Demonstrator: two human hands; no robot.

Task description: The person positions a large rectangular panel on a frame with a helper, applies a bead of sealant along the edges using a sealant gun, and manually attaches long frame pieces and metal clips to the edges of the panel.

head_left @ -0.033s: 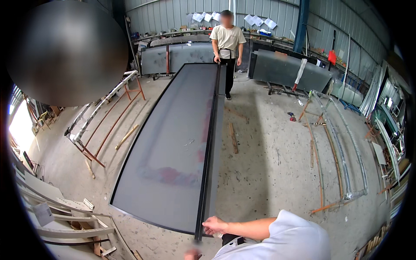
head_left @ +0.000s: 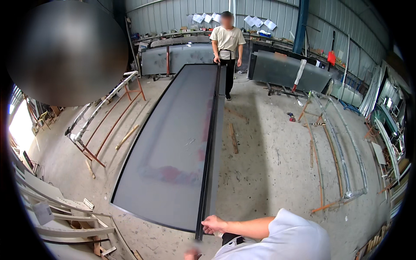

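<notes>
A long grey panel [head_left: 173, 125] with a thin black border stretches away from me. Along its right side runs a straight black bar [head_left: 208, 160]. The fingers of my right hand [head_left: 214, 224] are closed on the right edge of this bar, near its near end. My left hand [head_left: 191, 254] shows only partly at the lower edge, just below the bar's end; it is blurred and its fingers cannot be made out. At the far end, a co-worker [head_left: 227, 41] in a light shirt stands with one hand [head_left: 216, 59] at the bar's far end.
On the left stands a rack [head_left: 104, 97] of pale rails and rust-red legs, with a wood strip [head_left: 127, 137] on the floor nearby. Another metal frame [head_left: 338, 143] stands at the right. Dark panels [head_left: 286, 73] lean at the back. Curved pale profiles [head_left: 65, 232] are stacked at lower left.
</notes>
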